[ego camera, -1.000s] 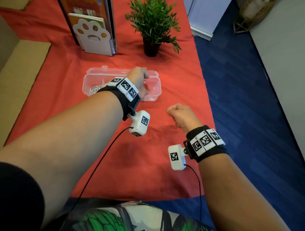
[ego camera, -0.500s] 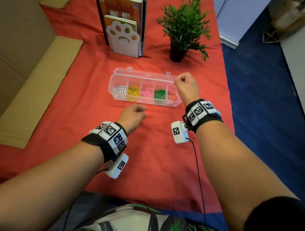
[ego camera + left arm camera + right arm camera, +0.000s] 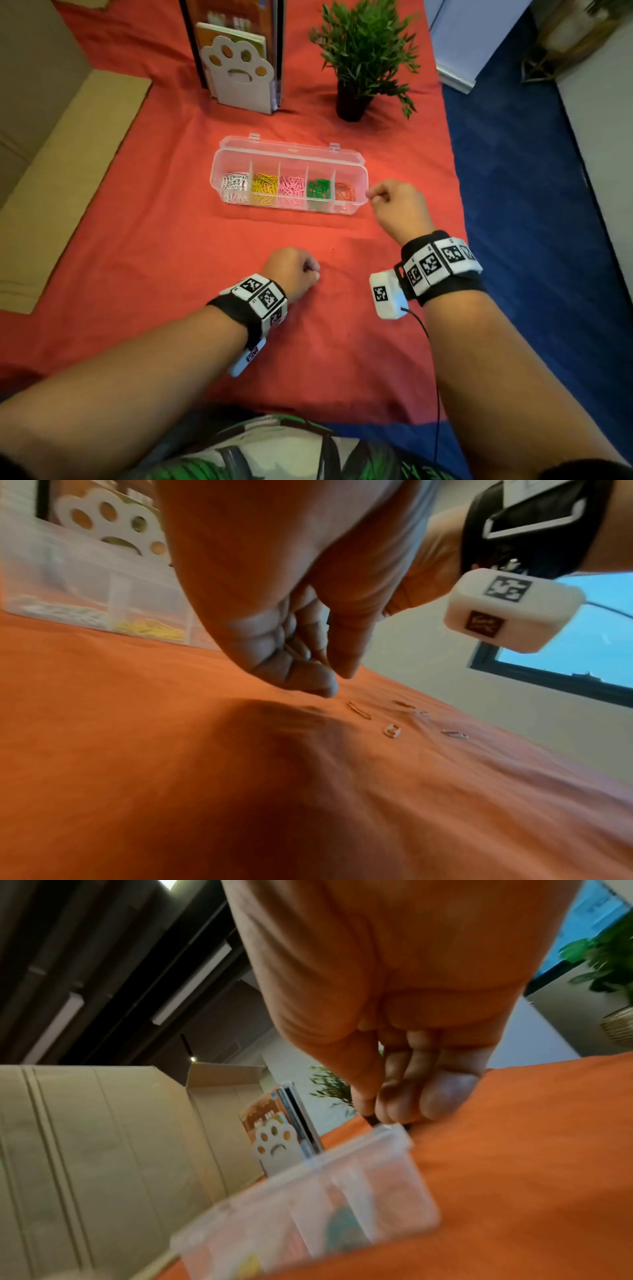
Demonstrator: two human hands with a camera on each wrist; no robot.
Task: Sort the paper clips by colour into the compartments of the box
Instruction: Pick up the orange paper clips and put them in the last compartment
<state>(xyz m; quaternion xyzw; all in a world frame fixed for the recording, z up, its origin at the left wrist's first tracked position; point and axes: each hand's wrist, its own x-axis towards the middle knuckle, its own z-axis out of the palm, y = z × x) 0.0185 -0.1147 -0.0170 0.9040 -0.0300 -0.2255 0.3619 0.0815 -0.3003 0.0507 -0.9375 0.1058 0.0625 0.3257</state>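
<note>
The clear box (image 3: pixel 363 171) lies open on the red cloth, its five compartments holding white, yellow, pink, green and orange paper clips (image 3: pixel 344 192). My right hand (image 3: pixel 369 196) hovers just off the box's right end (image 3: pixel 400 1139), thumb pressed against curled fingers (image 3: pixel 445 1096); no clip shows between them. My left hand (image 3: pixel 317 274) is low over the cloth in front of the box, its fingers (image 3: pixel 308 681) curled and its thumb close to them, with nothing visible in them. Several loose clips (image 3: pixel 358 710) lie on the cloth just past its fingertips.
A paw-shaped bookend (image 3: pixel 239 73) with books and a small potted plant (image 3: pixel 366 58) stand behind the box. Cardboard (image 3: pixel 61 164) lies along the left. The cloth's right edge (image 3: pixel 459 219) drops to blue floor close to my right hand.
A second ago the left hand was over the box and the right on the cloth. They swapped; since half a second ago the right hand has drawn back beside the box's right end.
</note>
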